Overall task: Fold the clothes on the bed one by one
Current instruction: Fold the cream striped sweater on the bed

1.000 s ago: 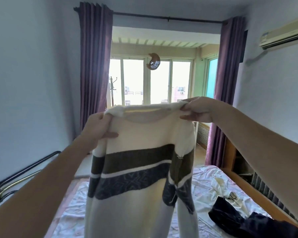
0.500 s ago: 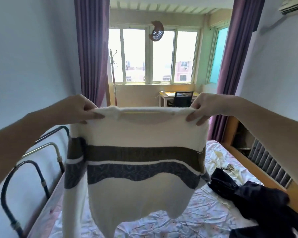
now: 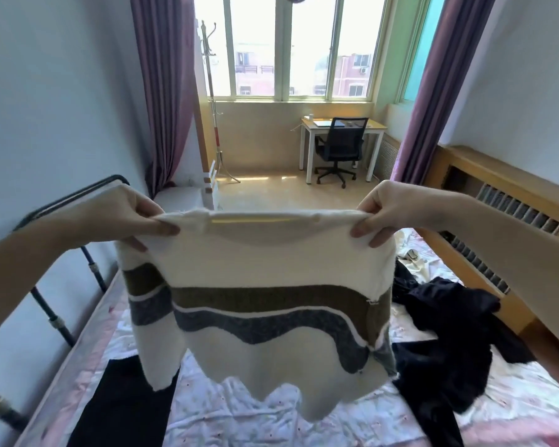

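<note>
The left hand (image 3: 128, 214) and right hand (image 3: 389, 210) each pinch a shoulder of the striped sweater (image 3: 258, 291), holding it spread in the air above the bed (image 3: 271, 414), its hem hanging just over the sheet. The likely trouble is in laying it down: a sleeve (one seems tucked behind on the right) may bunch under the body and spoil the fold. The dark clothes (image 3: 445, 343) heaped close to the right could also catch under its edge. The knit looks heavy; a loose pinch may let one shoulder slip.
</note>
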